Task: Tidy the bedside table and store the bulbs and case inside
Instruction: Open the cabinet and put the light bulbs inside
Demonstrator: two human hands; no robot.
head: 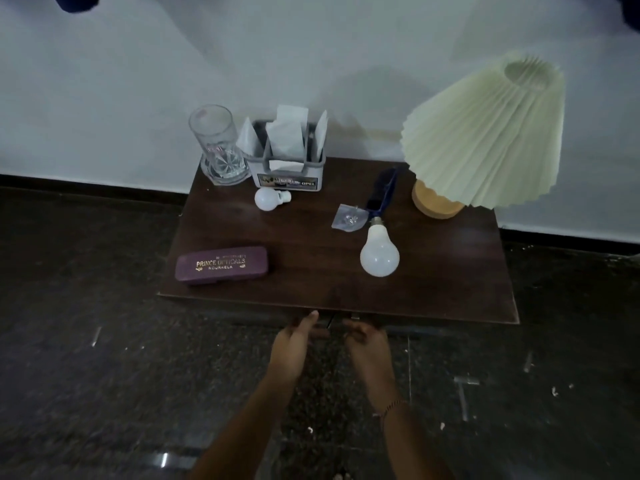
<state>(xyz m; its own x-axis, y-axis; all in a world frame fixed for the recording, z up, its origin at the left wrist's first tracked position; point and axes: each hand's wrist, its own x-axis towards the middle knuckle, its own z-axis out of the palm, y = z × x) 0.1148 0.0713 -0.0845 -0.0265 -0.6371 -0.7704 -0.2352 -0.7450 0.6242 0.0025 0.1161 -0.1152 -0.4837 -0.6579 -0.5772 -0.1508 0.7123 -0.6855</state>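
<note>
Hands: left hand [294, 336] and right hand [367, 337] just under the bedside table [311, 296] front edge, fingers curled; grip indistinct.
Stored items: spectacle case [221, 265] front-left corner; large bulb [379, 252] centre-right; small bulb [270, 198] rear.
Technique: draw both doors evenly.

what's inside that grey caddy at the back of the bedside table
White folded papers or napkins stick up from the compartments of the grey caddy. Its walls hide whatever sits lower down.

Glass [219, 147], napkin holder [289, 157], pleated lamp [485, 133], plastic packet [348, 218].
</note>
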